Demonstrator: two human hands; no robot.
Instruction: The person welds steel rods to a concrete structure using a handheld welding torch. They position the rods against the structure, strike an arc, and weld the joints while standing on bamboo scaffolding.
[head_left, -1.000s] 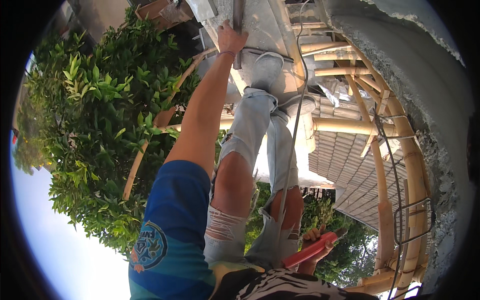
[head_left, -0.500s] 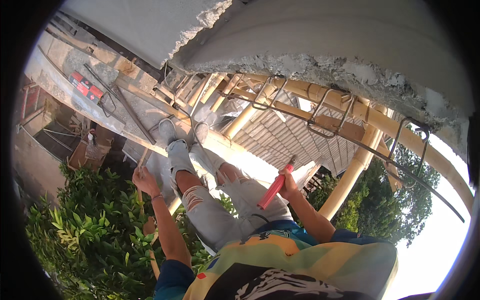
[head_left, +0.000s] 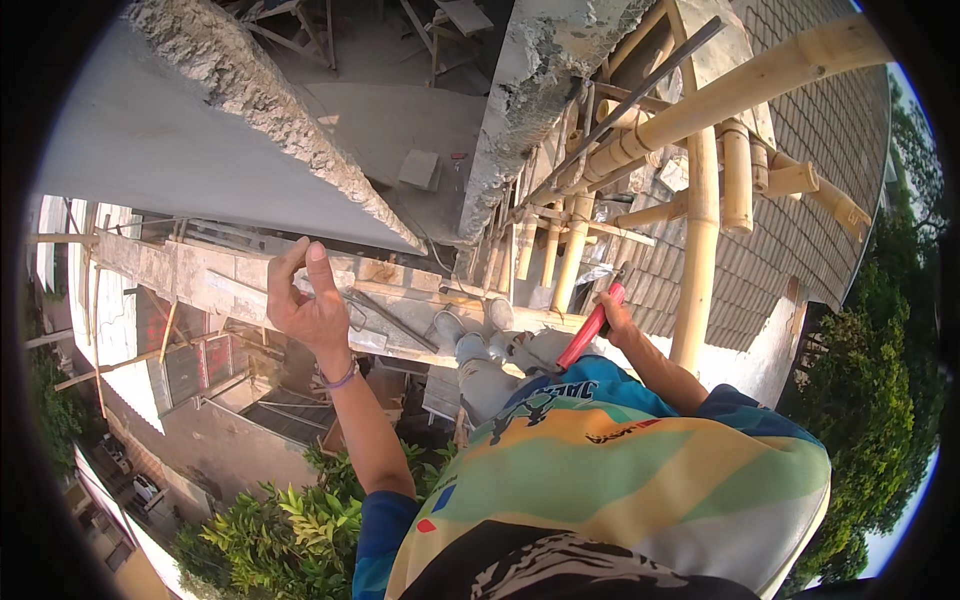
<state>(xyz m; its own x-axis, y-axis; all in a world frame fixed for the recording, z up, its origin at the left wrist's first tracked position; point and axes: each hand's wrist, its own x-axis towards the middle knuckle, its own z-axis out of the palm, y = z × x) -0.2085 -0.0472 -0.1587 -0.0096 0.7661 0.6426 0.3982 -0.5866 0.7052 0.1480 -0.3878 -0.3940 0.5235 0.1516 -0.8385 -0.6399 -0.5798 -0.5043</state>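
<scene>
My right hand [head_left: 617, 320] is closed around a red-handled tool [head_left: 588, 338] with a narrow metal head that looks like pincers. It is held at waist height on the right, metal end up and away from me. My left hand [head_left: 308, 305] is raised in front on the left, thumb and bent forefinger close together. Whatever they may pinch is too small to make out. Behind that hand runs a plank walkway [head_left: 225, 275]. My shoes [head_left: 450, 325] stand on this walkway.
Rough broken concrete edges [head_left: 330, 165] rise ahead. Right of my feet are bamboo poles [head_left: 703, 230] and a long steel bar [head_left: 640, 95] jutting upward. Loose metal bars [head_left: 395, 320] lie on the planks. A tiled roof [head_left: 815, 130] and leafy trees [head_left: 290, 520] lie below.
The view has swung, bringing in the walkway's left stretch and the floor beyond the concrete. My left hand has risen from low by the leaves to above the planks. My right still grips the red-handled tool.
</scene>
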